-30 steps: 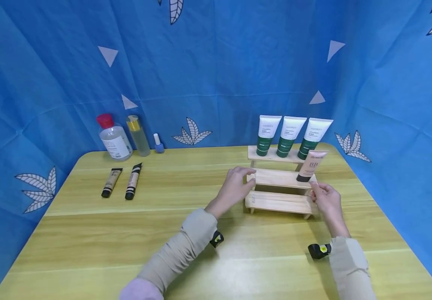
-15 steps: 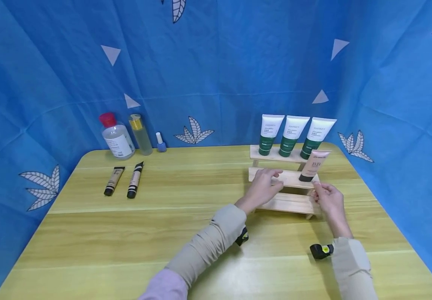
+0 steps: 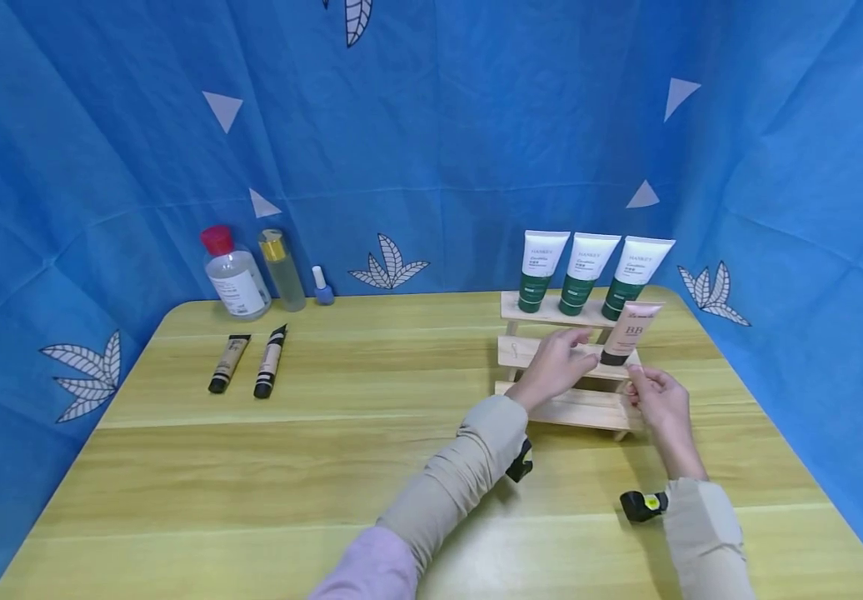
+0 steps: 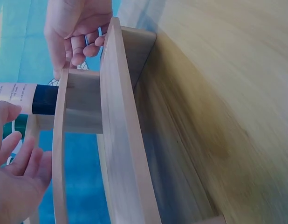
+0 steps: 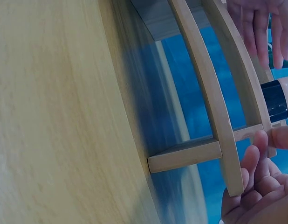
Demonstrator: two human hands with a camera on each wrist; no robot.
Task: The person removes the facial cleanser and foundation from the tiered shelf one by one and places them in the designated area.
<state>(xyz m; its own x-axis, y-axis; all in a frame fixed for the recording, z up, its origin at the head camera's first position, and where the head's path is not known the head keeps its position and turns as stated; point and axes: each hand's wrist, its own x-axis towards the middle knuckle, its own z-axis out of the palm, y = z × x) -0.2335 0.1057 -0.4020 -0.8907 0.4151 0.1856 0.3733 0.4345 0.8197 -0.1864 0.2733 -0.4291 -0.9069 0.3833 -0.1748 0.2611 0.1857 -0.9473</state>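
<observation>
The tabletop (image 3: 341, 450) lies broad and bare toward the person, hemmed by a blue curtain (image 3: 431, 142) on three sides. Near its right rear corner stands a wooden stepped rack (image 3: 574, 408); three green tubes (image 3: 580, 272) fill the top step, and a BB tube (image 3: 628, 333) stands cap-down at the middle step's right end. The left hand (image 3: 555, 367) reaches over the middle step beside that tube, its grip loose and holding nothing. The right hand (image 3: 658, 398) is at the rack's right end, fingers curled, seemingly pinching the frame.
</observation>
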